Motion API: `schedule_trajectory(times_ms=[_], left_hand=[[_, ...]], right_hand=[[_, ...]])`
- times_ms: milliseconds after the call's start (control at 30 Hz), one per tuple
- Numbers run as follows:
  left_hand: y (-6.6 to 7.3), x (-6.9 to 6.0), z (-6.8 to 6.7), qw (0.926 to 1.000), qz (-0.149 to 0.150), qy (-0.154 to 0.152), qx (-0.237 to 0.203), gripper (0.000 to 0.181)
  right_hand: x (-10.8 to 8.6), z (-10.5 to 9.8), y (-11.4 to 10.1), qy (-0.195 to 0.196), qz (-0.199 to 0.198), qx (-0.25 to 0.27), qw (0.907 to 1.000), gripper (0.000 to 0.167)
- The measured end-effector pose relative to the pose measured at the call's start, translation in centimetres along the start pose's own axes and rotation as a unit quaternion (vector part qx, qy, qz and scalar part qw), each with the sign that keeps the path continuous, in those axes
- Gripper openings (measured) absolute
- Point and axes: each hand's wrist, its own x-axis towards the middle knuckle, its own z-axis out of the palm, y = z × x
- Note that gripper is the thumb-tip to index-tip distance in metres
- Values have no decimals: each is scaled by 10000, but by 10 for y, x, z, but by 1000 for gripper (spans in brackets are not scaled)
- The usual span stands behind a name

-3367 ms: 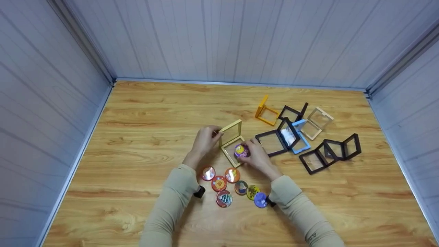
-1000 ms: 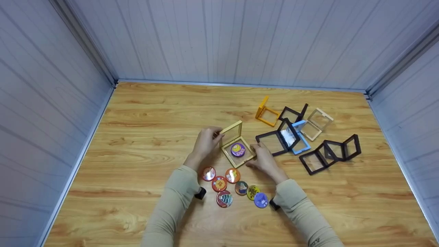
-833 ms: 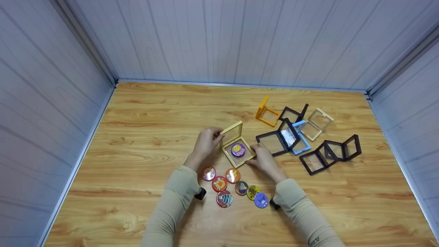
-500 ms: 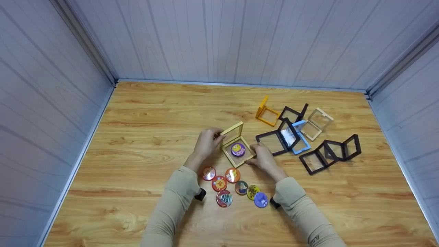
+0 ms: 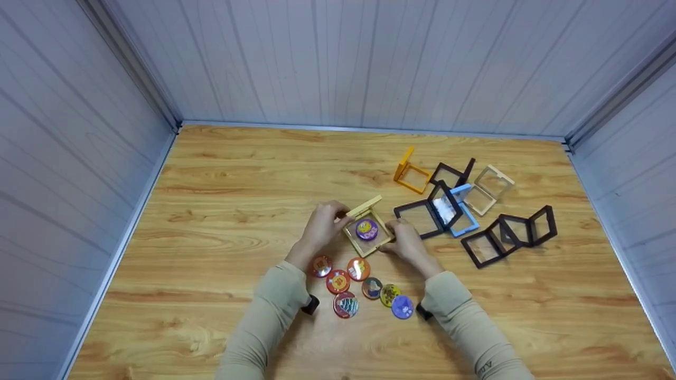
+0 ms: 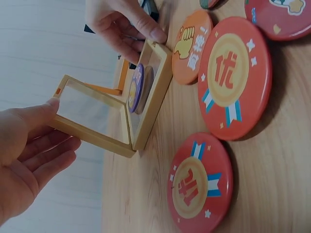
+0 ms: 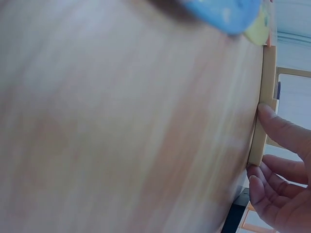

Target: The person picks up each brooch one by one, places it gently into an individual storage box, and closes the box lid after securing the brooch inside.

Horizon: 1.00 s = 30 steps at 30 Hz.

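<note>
A pale yellow hinged display frame [image 5: 355, 246] with clear film windows lies on the table, its lid tilted up over the base. A round purple pin badge [image 5: 366, 229] with a yellow figure rests on the film of the base. My left hand [image 5: 320, 227] pinches the lid's outer edge; in the left wrist view the thumb lies on top and the fingers behind. My right hand [image 5: 406, 240] grips the right corner of the base, thumb along its side in the right wrist view. Nearest the frame's front lies an orange badge [image 5: 358, 269].
Several more badges, among them a red one [image 5: 338, 282] and a violet one [image 5: 402, 307], lie between my forearms. At right stand several opened frames: an orange one [image 5: 413, 182], a light blue one [image 5: 465, 230], a beige one [image 5: 494, 182] and black ones [image 5: 420, 203].
Earlier my right hand set the purple badge into the frame and then moved to its right corner. Since then my left hand has tilted the lid lower, toward the base.
</note>
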Motion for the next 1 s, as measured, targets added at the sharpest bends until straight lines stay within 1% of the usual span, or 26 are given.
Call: schedule_trajectory(times_ms=[200,467,600,700,800,900,1000], left_hand=[[5,-4,4,9994,257,-172,165,17],[13,-11,11,9963,489,-486,519,15],[16,-14,16,9942,542,-608,703,14],[18,-16,19,9911,583,-701,965,14],[19,-17,22,9875,592,-809,1217,13],[20,-18,25,9858,568,-878,1315,13],[21,-20,27,9859,576,-837,1327,13]], right_hand=[[1,1,2,92,-216,43,9997,45],[2,1,3,73,-172,62,9998,44],[2,1,3,87,-177,-5,9998,40],[1,1,3,62,-109,26,9999,38],[1,1,3,20,-34,56,10000,40],[1,0,3,-21,24,37,10000,43],[1,0,3,-9,26,7,10000,41]])
